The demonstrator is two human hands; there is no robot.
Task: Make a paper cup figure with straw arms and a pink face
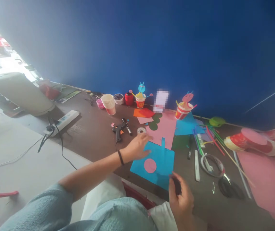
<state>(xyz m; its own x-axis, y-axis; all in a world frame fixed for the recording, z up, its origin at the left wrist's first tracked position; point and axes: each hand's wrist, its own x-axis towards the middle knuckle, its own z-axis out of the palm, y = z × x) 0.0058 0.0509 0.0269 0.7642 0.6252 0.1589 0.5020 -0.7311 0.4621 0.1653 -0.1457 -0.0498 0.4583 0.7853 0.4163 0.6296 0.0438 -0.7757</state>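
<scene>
My left hand (138, 148) reaches over the upper left of a blue paper sheet (164, 166), its fingers apart and nothing visible in them. Just beyond its fingertips lies a white roll of tape (141, 130). A pink paper circle (150, 166) rests on the blue sheet, below that hand. A narrow blue strip (163, 146) lies near the sheet's top edge. At the lower right corner of the sheet, my right hand (182, 200) is curled, thumb and fingers closed around something dark that I cannot make out.
Beyond are a glue gun (119, 129), stacked paper cups (108, 104), two decorated cups (140, 100) (184, 109), dark green circles (155, 122) and pink paper (163, 128). Rightward lie markers (197, 165), a wide tape roll (212, 165), scissors (227, 186) and pipe cleaners (215, 141). A power strip (66, 122) lies left.
</scene>
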